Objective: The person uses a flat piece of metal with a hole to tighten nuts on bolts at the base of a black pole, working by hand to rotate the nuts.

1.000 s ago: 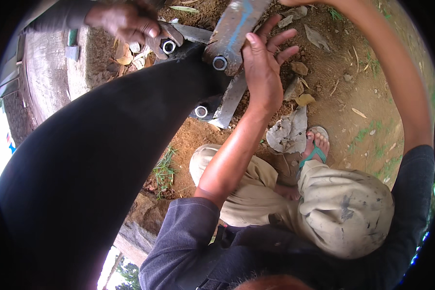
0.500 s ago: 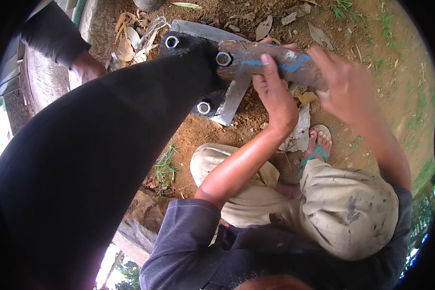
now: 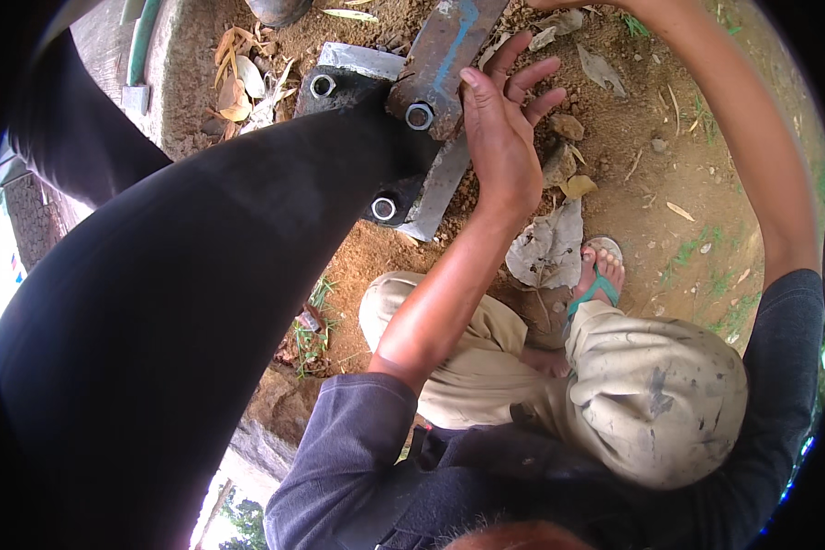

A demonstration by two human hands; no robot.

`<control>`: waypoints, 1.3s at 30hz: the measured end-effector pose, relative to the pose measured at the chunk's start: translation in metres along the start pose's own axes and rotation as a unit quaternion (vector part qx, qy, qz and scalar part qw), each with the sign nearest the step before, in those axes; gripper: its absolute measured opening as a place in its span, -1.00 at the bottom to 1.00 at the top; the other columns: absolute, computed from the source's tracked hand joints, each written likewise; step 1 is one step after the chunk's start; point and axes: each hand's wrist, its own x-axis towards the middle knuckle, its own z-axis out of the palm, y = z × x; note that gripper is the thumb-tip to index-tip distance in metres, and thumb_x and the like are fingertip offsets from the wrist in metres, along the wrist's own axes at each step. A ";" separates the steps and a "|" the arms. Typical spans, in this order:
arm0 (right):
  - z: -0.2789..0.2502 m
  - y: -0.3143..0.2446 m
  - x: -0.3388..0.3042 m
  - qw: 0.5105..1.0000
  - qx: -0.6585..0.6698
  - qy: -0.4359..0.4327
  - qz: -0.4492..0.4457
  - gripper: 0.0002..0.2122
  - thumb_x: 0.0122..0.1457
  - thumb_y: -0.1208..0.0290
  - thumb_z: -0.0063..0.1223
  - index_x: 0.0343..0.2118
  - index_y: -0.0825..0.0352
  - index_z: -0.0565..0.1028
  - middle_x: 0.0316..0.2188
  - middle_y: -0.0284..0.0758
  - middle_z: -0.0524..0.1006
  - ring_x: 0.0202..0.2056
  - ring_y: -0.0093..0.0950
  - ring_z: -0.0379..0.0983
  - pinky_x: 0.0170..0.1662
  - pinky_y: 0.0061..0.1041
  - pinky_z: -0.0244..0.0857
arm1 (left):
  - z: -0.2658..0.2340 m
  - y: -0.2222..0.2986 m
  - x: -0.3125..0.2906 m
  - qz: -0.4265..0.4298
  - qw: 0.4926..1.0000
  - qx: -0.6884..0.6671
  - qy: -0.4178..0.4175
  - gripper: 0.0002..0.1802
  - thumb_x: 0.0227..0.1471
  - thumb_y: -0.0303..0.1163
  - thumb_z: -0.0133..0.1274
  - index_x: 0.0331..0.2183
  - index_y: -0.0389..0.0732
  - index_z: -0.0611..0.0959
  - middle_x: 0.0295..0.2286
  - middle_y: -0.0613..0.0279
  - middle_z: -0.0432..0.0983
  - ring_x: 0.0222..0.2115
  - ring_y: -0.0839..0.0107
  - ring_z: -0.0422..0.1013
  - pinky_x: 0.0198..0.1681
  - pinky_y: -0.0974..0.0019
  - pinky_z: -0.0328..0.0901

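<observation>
A rusty flat wrench (image 3: 445,57) with blue paint has its lower end at a hex nut (image 3: 419,116) on the black flange of a thick black pole (image 3: 192,266). The wrench slants up past the top edge of the picture. My left hand (image 3: 509,151) is beside its right edge, fingers spread, thumb against or very near the metal. Only a sliver of my right hand (image 3: 559,4) shows at the top edge; its fingers are out of sight. Two other flange nuts show, an upper left nut (image 3: 322,86) and a lower nut (image 3: 383,209).
Grey metal plate (image 3: 442,188) lies under the flange on brown soil. Another person's dark sleeve or trouser leg (image 3: 87,137) is behind the pole at left. A shoe (image 3: 280,9), dry leaves (image 3: 238,87), stones (image 3: 564,147) and my sandalled foot (image 3: 600,273) are around it.
The wrench has swung counterclockwise, from pointing right to pointing up. My right hand went up and left with that end. My left hand's fingers have come off the bar. The other person's hand has left view.
</observation>
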 end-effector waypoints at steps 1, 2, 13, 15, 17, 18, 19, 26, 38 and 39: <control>0.009 0.002 0.003 0.999 0.009 0.025 -0.019 -0.54 -0.16 0.50 0.16 -0.07 0.31 0.51 -0.25 -0.21 0.60 -0.11 -0.13 0.52 -0.10 -0.15 0.34 | -0.004 0.000 0.000 0.003 1.000 0.007 0.005 -0.26 0.36 0.26 -0.42 0.29 -0.09 0.18 0.19 0.02 0.29 0.06 0.19 0.41 0.00 0.13 0.41; 0.015 -0.005 -0.007 0.998 0.017 0.063 -0.018 -0.52 -0.17 0.51 0.15 -0.06 0.30 0.52 -0.23 -0.21 0.59 -0.10 -0.14 0.51 -0.11 -0.17 0.35 | -0.007 0.000 0.000 -0.003 1.000 0.009 0.009 -0.27 0.36 0.25 -0.41 0.28 -0.09 0.18 0.18 0.01 0.30 0.06 0.19 0.41 0.00 0.12 0.41; 0.036 -0.073 -0.070 0.965 -0.084 0.028 0.248 -0.31 -0.16 0.74 0.02 0.17 0.19 0.46 0.11 -0.19 0.54 0.10 -0.15 0.46 0.11 -0.13 0.36 | 0.002 0.015 -0.023 -0.099 0.993 0.045 0.039 -0.42 0.41 0.09 -0.28 0.16 -0.20 0.24 0.13 0.00 0.37 0.05 0.18 0.44 0.02 0.11 0.42; 0.032 -0.102 -0.067 0.950 -0.070 0.015 0.305 -0.31 -0.17 0.73 0.04 0.17 0.19 0.46 0.12 -0.20 0.53 0.09 -0.14 0.48 0.09 -0.14 0.38 | -0.003 0.021 -0.040 -0.130 0.989 0.067 0.028 -0.46 0.42 0.03 -0.26 0.15 -0.20 0.27 0.14 0.00 0.38 0.05 0.19 0.45 0.03 0.12 0.41; 0.031 -0.122 -0.052 0.933 -0.009 -0.026 0.359 -0.32 -0.15 0.69 0.06 0.17 0.16 0.45 0.07 -0.20 0.56 0.01 -0.12 0.53 0.03 -0.17 0.44 | -0.017 0.044 -0.067 -0.143 0.984 0.100 0.023 -0.45 0.43 -0.06 -0.22 0.24 -0.23 0.29 0.15 0.00 0.39 0.06 0.23 0.45 0.06 0.14 0.39; 0.043 -0.128 -0.060 0.936 -0.015 -0.014 0.352 -0.33 -0.13 0.66 0.07 0.18 0.13 0.44 0.04 -0.19 0.58 -0.02 -0.12 0.55 0.00 -0.17 0.46 | -0.018 0.054 -0.089 -0.162 0.979 0.121 0.013 -0.44 0.42 -0.08 -0.21 0.26 -0.25 0.30 0.13 0.00 0.42 0.05 0.23 0.45 0.08 0.14 0.38; 0.048 -0.122 -0.066 0.943 -0.015 0.005 0.331 -0.33 -0.11 0.64 0.08 0.18 0.10 0.44 0.00 -0.19 0.60 -0.05 -0.12 0.57 -0.02 -0.18 0.48 | -0.017 0.062 -0.107 -0.171 0.974 0.148 0.016 -0.43 0.42 -0.10 -0.20 0.27 -0.26 0.31 0.12 0.00 0.44 0.05 0.24 0.45 0.09 0.14 0.37; -0.021 -0.103 -0.102 0.922 -0.039 -0.040 0.384 -0.55 -0.08 0.53 0.09 -0.02 0.18 0.53 -0.14 -0.14 0.63 -0.08 -0.04 0.54 -0.04 -0.08 0.41 | -0.122 0.165 -0.223 0.110 0.840 0.477 0.233 -0.67 0.37 -0.40 -0.11 0.02 -0.32 0.61 -0.15 -0.01 0.63 -0.11 0.24 0.58 0.00 0.18 0.48; 0.004 -0.240 -0.057 0.862 0.138 -0.273 0.405 -0.38 -0.16 -0.11 0.43 -0.19 0.34 0.56 -0.36 -0.07 0.65 -0.27 -0.07 0.62 -0.13 -0.09 0.45 | -0.284 0.184 -0.327 0.093 0.517 0.788 0.322 -0.46 0.30 -0.38 -0.01 0.27 -0.19 0.38 0.13 -0.01 0.44 0.16 0.06 0.36 0.21 0.11 0.25; 0.006 -0.242 -0.052 0.862 0.104 -0.296 0.397 -0.37 -0.16 -0.12 0.42 -0.19 0.35 0.56 -0.35 -0.07 0.65 -0.26 -0.07 0.62 -0.12 -0.09 0.45 | -0.304 0.177 -0.327 0.101 0.469 0.819 0.315 -0.41 0.28 -0.37 0.00 0.29 -0.18 0.34 0.17 -0.03 0.40 0.20 0.02 0.32 0.24 0.09 0.22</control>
